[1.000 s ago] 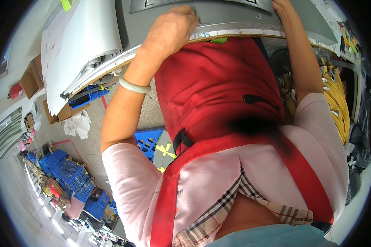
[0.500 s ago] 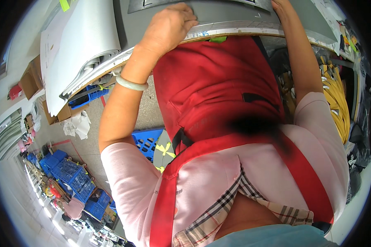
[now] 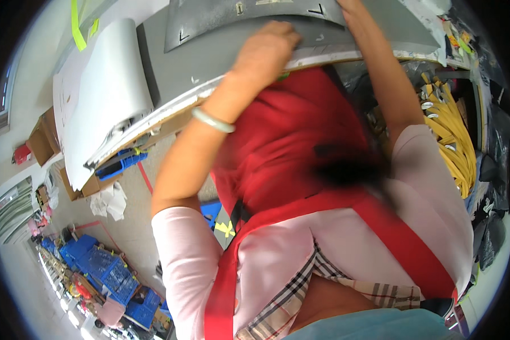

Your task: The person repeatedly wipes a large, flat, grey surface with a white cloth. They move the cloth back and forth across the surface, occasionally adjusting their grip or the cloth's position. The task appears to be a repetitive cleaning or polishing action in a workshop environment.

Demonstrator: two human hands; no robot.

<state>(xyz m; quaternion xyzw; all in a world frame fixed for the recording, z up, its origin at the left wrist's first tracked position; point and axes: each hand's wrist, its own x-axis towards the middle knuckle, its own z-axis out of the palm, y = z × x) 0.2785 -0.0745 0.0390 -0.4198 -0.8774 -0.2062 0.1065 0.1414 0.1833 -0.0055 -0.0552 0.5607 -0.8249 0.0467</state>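
A dark grey curved template (image 3: 221, 25) with cut-out slots and black corner marks lies on a grey sheet (image 3: 170, 73) on the worktable. Small white marks show on the sheet below the template. My left hand (image 3: 271, 50), a pale bangle on its wrist, is over the sheet at the template's lower edge. Its fingers are curled together and slightly blurred; what they hold, if anything, is hidden. At the template's right end is my right hand (image 3: 351, 8). The top of the picture cuts off its fingers, so their grip does not show.
A roll of pale sheet material (image 3: 116, 73) lies on the table's left. Yellow strips (image 3: 450, 136) hang below at the right. Blue crates (image 3: 105, 269), cardboard boxes (image 3: 42, 136) and crumpled white paper (image 3: 110, 201) are on the floor at the left.
My left hand has moved to the right along the template's lower edge. The view has shifted, so more of the template and sheet shows. My right hand stays by the template's right end.
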